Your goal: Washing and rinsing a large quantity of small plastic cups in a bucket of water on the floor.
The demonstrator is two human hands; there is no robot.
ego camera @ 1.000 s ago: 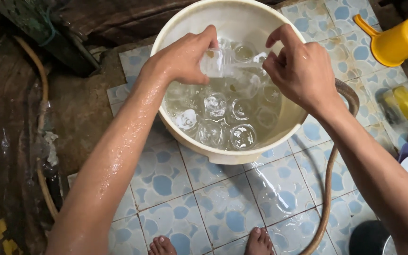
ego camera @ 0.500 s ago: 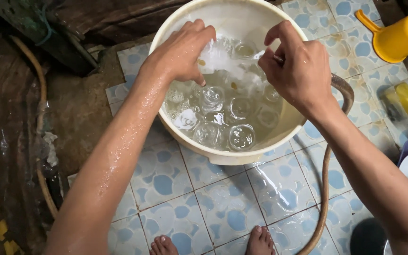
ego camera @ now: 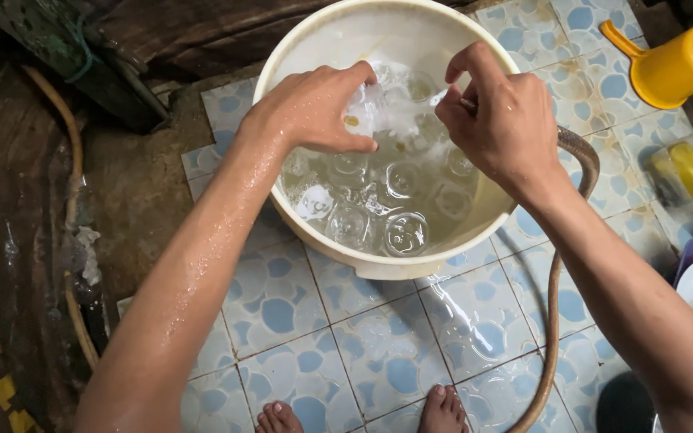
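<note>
From the head view, the left hand [ego camera: 314,108] wraps around a clear glass [ego camera: 362,111] held over the cream plastic basin [ego camera: 314,48]. The right hand [ego camera: 495,108] pinches its far end, fingers drawn together. Wet, smooth glass could slip and strike the submerged glasses [ego camera: 378,208] below. A brown hose [ego camera: 559,265] snakes over glossy, patterned blue floor tiles [ego camera: 282,305].

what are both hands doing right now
Left hand: closed around a clear glass over the basin.
Right hand: fingers pinched together at the glass; what they hold cannot be told.
</note>
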